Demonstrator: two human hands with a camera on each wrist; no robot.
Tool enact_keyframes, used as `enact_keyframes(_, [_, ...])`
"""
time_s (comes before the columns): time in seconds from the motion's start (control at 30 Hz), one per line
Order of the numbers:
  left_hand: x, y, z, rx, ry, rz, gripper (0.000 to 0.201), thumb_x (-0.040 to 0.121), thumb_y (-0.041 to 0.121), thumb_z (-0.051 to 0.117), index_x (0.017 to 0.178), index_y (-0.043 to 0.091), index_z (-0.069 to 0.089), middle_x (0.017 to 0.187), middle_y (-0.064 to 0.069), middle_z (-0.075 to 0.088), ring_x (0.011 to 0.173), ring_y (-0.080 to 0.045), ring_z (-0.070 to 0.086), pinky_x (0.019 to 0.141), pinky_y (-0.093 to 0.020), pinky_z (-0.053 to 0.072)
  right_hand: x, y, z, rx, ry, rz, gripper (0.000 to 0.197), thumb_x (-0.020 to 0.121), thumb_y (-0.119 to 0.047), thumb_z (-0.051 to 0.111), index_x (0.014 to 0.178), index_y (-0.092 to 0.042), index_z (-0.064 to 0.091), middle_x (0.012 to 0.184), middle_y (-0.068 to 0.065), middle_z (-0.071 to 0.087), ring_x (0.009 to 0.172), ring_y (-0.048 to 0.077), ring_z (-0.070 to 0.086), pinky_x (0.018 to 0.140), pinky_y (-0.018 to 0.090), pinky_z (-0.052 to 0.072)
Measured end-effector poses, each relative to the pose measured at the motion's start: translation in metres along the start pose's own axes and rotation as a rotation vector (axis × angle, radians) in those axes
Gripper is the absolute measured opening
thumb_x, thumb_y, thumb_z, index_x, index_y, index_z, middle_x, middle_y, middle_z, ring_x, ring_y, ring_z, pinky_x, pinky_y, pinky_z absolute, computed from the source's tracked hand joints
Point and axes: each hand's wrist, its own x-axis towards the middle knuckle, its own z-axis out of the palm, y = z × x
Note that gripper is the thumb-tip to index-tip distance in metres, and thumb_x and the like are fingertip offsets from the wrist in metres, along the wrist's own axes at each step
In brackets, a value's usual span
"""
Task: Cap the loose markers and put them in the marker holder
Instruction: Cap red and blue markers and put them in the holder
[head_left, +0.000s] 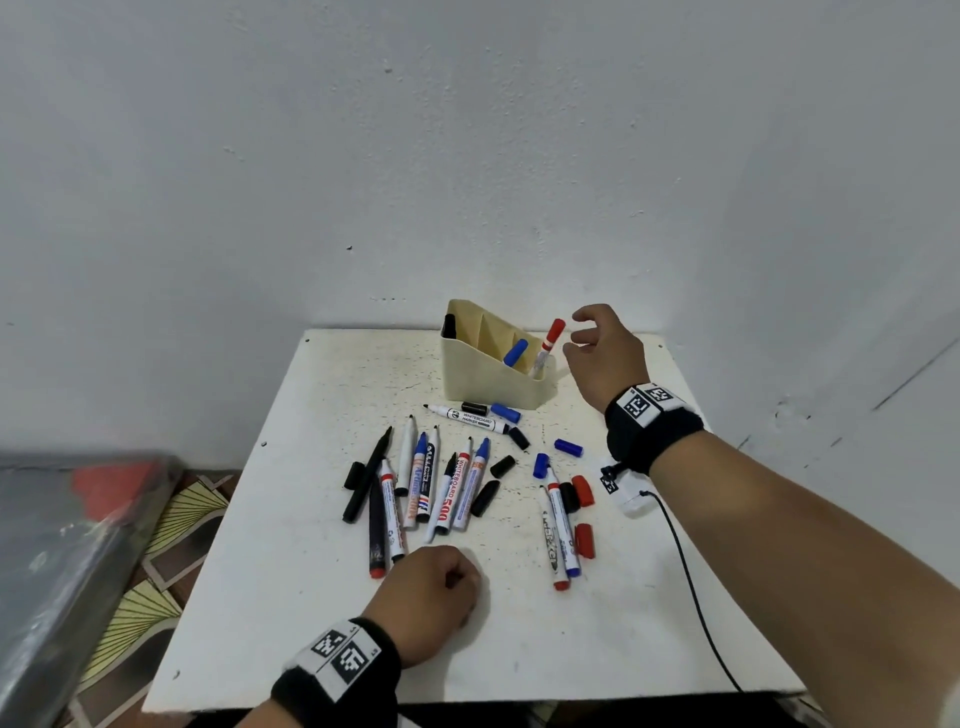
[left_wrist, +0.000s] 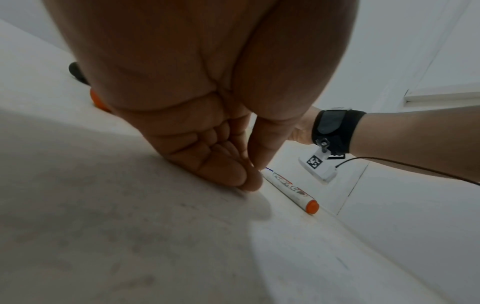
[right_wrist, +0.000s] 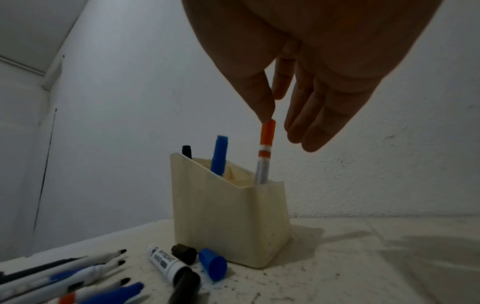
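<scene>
Head view: the right hand (head_left: 605, 358) hangs with fingers released just right of the red-capped white marker (head_left: 549, 343), which leans in the near right compartment of the cream plastic marker holder (head_left: 491, 382) at the far side of the white tabletop (head_left: 291, 545). 2 more capped markers, blue and black, stand in it. The left hand (head_left: 431, 603) rests near, clenched, grasping nothing visible, probably waiting.

Left wrist view: curled fingers (left_wrist: 226, 170) touch the tabletop beside a lying marker.

Right wrist view: the thumb tip meets the red cap's top, seemingly letting it settle.
</scene>
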Motion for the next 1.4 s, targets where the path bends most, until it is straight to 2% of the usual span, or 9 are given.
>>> enact_keyframes(0.1, [-0.001, 0.003, 0.001, 0.029, -0.002, -0.002, 0.017, 0.094, 0.029, 0.059, 0.082, 0.023, 0.07, 0.075, 0.004, 0.075, 0.068, -0.008, 0.068, 0.074, -0.031, 0.058, -0.025, 0.012, -0.017, -0.055, 0.017, 0.009, 0.02, 0.097, -0.016, 0.055, 0.112, -0.026, 0.063, 0.099, -0.005, 0.068, 0.086, 0.014, 0.064, 0.071, 0.028, 0.051])
enact_keyframes(0.27, [0.002, 0.017, 0.005, 0.201, -0.022, 0.009, 0.021, 0.096, 0.034, 0.054, 0.091, 0.021, 0.07, 0.087, 0.003, 0.073, 0.084, -0.014, 0.067, 0.08, -0.032, 0.054, -0.077, 0.048, -0.032, -0.347, -0.361, 0.036, 0.021, 0.095, -0.015, 0.055, 0.101, -0.026, 0.072, 0.11, -0.005, 0.07, 0.101, 0.015, 0.064, 0.089, 0.03, 0.053])
enact_keyframes(0.4, [0.01, 0.039, 0.01, 0.293, 0.02, 0.064, 0.022, 0.099, 0.031, 0.052, 0.097, 0.02, 0.071, 0.098, 0.004, 0.07, 0.091, -0.015, 0.063, 0.077, -0.028, 0.048, -0.109, 0.059, -0.032, -0.459, -0.503, 0.06, 0.02, 0.096, -0.019, 0.055, 0.103, -0.024, 0.073, 0.112, -0.005, 0.066, 0.102, 0.014, 0.061, 0.085, 0.025, 0.048])
enact_keyframes(0.7, [0.034, 0.081, 0.026, 0.346, 0.094, 0.077, 0.022, 0.097, 0.033, 0.05, 0.1, 0.023, 0.07, 0.099, 0.004, 0.07, 0.094, -0.016, 0.065, 0.086, -0.035, 0.056, -0.101, 0.073, -0.025, -0.409, -0.491, 0.115, 0.024, 0.095, -0.025, 0.059, 0.119, -0.031, 0.06, 0.103, -0.003, 0.064, 0.089, 0.019, 0.064, 0.073, 0.03, 0.052])
enact_keyframes(0.87, [0.044, 0.102, 0.051, 0.384, 0.069, 0.117, 0.022, 0.096, 0.04, 0.047, 0.105, 0.03, 0.064, 0.097, 0.004, 0.074, 0.09, -0.017, 0.069, 0.079, -0.035, 0.057, -0.097, 0.071, -0.019, -0.457, -0.572, 0.037, 0.034, 0.097, -0.03, 0.057, 0.13, -0.028, 0.064, 0.137, -0.003, 0.063, 0.126, 0.018, 0.057, 0.104, 0.03, 0.044])
enact_keyframes(1.0, [0.043, 0.107, 0.059, 0.474, 0.083, 0.161, 0.025, 0.099, 0.04, 0.046, 0.114, 0.027, 0.062, 0.103, -0.001, 0.071, 0.097, -0.024, 0.066, 0.072, -0.032, 0.048, -0.097, 0.071, -0.022, -0.444, -0.569, 0.087, 0.028, 0.091, -0.021, 0.061, 0.118, -0.027, 0.064, 0.116, 0.001, 0.067, 0.106, 0.021, 0.063, 0.086, 0.03, 0.051])
enact_keyframes(1.17, [0.04, 0.084, 0.036, 0.431, 0.177, 0.062, 0.022, 0.1, 0.036, 0.045, 0.103, 0.027, 0.064, 0.093, 0.005, 0.07, 0.084, -0.016, 0.065, 0.075, -0.034, 0.056, -0.101, 0.071, -0.032, -0.315, -0.489, 0.146, 0.022, 0.087, -0.017, 0.061, 0.106, -0.028, 0.06, 0.096, 0.002, 0.066, 0.083, 0.021, 0.064, 0.068, 0.032, 0.053])
enact_keyframes(1.27, [0.044, 0.061, 0.007, 0.423, 0.295, -0.051, 0.021, 0.1, 0.03, 0.046, 0.103, 0.021, 0.066, 0.099, 0.0, 0.068, 0.085, -0.018, 0.062, 0.077, -0.034, 0.054, -0.103, 0.064, -0.035, -0.168, -0.446, 0.15, 0.016, 0.09, -0.018, 0.063, 0.102, -0.029, 0.06, 0.091, 0.004, 0.069, 0.08, 0.025, 0.069, 0.068, 0.036, 0.059])
enact_keyframes(1.4, [0.053, 0.043, -0.017, 0.414, 0.342, -0.209, 0.024, 0.097, 0.027, 0.05, 0.114, 0.017, 0.063, 0.122, -0.009, 0.061, 0.112, -0.029, 0.061, 0.088, -0.036, 0.05, -0.105, 0.045, -0.033, 0.206, -0.427, 0.231, 0.017, 0.09, -0.008, 0.065, 0.102, -0.019, 0.063, 0.094, 0.015, 0.07, 0.082, 0.032, 0.074, 0.076, 0.046, 0.065])
